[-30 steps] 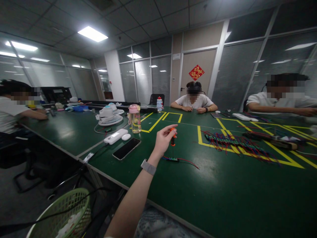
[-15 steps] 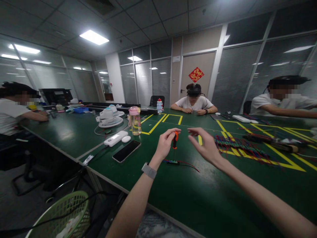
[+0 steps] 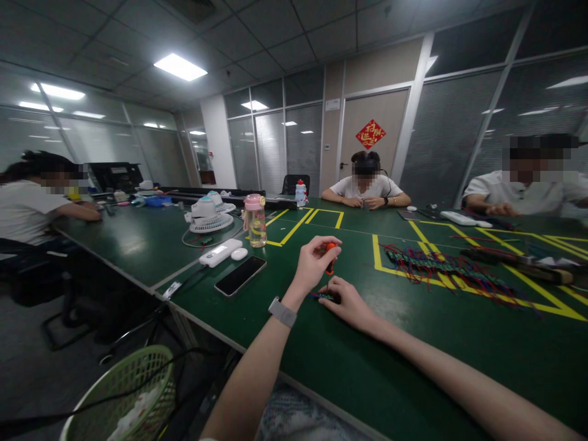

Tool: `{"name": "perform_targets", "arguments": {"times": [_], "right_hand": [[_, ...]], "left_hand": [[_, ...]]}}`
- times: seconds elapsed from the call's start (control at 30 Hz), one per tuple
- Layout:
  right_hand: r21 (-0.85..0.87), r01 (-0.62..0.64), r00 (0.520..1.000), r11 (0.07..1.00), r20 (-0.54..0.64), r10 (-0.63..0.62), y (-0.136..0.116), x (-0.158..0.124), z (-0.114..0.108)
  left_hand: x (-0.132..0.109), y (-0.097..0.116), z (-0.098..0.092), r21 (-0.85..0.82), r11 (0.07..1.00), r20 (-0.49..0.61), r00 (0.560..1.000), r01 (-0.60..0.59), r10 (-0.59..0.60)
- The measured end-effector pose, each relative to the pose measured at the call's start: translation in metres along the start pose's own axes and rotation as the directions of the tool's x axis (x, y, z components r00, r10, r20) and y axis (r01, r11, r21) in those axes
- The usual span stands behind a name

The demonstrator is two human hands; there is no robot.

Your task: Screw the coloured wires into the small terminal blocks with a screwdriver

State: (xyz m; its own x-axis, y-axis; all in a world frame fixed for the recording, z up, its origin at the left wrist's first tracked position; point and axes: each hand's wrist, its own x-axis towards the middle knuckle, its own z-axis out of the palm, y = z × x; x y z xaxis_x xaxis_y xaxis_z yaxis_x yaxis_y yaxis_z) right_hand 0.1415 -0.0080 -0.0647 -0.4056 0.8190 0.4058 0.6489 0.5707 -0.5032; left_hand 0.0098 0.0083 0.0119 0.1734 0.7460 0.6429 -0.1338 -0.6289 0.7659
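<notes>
My left hand (image 3: 313,264) is closed around the handle of an orange and black screwdriver (image 3: 331,250), held upright with its shaft pointing down. Beneath it on the green table lies a small green circuit board (image 3: 325,296) with thin wires. My right hand (image 3: 348,302) rests low on the table, its thumb and fingers closed on the board's right part and covering much of it. Whether the screwdriver's tip touches the board is hard to make out.
A phone (image 3: 241,275), a white power strip (image 3: 221,252) and a pink-lidded bottle (image 3: 255,222) stand to the left. Many wired boards (image 3: 441,264) lie at right within yellow tape. A green basket (image 3: 124,392) stands below the table edge. Several people sit around.
My right hand has come down from the air beside the screwdriver onto the circuit board. My left hand still holds the screwdriver, its fingers slightly shifted. The view has turned a little.
</notes>
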Motion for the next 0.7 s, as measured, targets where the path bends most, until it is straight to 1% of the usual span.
{"name": "perform_targets", "arguments": {"times": [0.07, 0.1, 0.13, 0.23, 0.27, 0.3, 0.33, 0.43, 0.5, 0.57, 0.63, 0.67, 0.7], "right_hand": [[0.015, 0.034, 0.999, 0.999, 0.004, -0.034, 0.000, 0.000, 0.003], [0.023, 0.039, 0.999, 0.999, 0.001, -0.039, 0.001, 0.000, 0.003], [0.031, 0.036, 0.999, 0.999, -0.007, -0.036, 0.002, 0.000, 0.004], [0.044, 0.003, 0.999, 0.999, -0.050, -0.001, 0.005, -0.001, 0.004], [0.045, -0.011, 0.998, 0.999, -0.066, 0.014, 0.006, -0.001, 0.005], [0.048, -0.025, 0.996, 0.999, -0.083, 0.029, 0.007, -0.002, 0.005], [0.052, -0.042, 0.994, 0.998, -0.095, 0.047, 0.008, -0.002, 0.005], [0.079, -0.088, 0.989, 0.993, -0.108, 0.096, 0.010, -0.004, 0.003], [0.107, -0.095, 0.990, 0.990, -0.096, 0.105, 0.011, -0.006, 0.000], [0.144, -0.072, 0.995, 0.987, -0.058, 0.081, 0.013, -0.006, -0.004], [0.182, -0.045, 0.999, 0.982, -0.016, 0.048, 0.015, -0.006, -0.008], [0.195, -0.034, 0.999, 0.980, -0.003, 0.036, 0.016, -0.006, -0.009], [0.204, -0.029, 1.000, 0.978, 0.002, 0.029, 0.016, -0.006, -0.010]], "left_hand": [[-0.001, 0.001, -0.001, 0.125, 0.991, -0.065, 0.996, -0.045, 0.054], [-0.001, 0.001, -0.001, 0.151, 0.987, -0.081, 0.994, -0.055, 0.068], [-0.001, 0.002, -0.001, 0.137, 0.989, -0.080, 0.995, -0.054, 0.065], [0.000, 0.001, -0.002, -0.057, 0.998, 0.017, 1.000, 0.018, -0.017], [0.001, 0.001, -0.002, -0.107, 0.993, 0.042, 0.998, 0.041, -0.036], [0.001, 0.000, -0.002, -0.122, 0.991, 0.050, 0.998, 0.050, -0.044], [0.001, 0.000, -0.002, -0.099, 0.994, 0.034, 0.999, 0.042, -0.038], [0.001, -0.001, -0.002, 0.085, 0.996, -0.055, 0.998, -0.024, 0.029], [0.000, -0.001, -0.003, 0.141, 0.989, -0.068, 0.996, -0.044, 0.054], [0.000, 0.000, -0.002, 0.071, 0.997, -0.021, 0.999, -0.026, 0.028], [0.000, 0.002, -0.002, -0.036, 0.999, 0.049, 0.999, 0.026, -0.024], [0.000, 0.003, -0.002, -0.055, 0.998, 0.060, 0.997, 0.043, -0.040], [0.000, 0.003, -0.001, -0.041, 0.998, 0.050, 0.998, 0.045, -0.043]]}}
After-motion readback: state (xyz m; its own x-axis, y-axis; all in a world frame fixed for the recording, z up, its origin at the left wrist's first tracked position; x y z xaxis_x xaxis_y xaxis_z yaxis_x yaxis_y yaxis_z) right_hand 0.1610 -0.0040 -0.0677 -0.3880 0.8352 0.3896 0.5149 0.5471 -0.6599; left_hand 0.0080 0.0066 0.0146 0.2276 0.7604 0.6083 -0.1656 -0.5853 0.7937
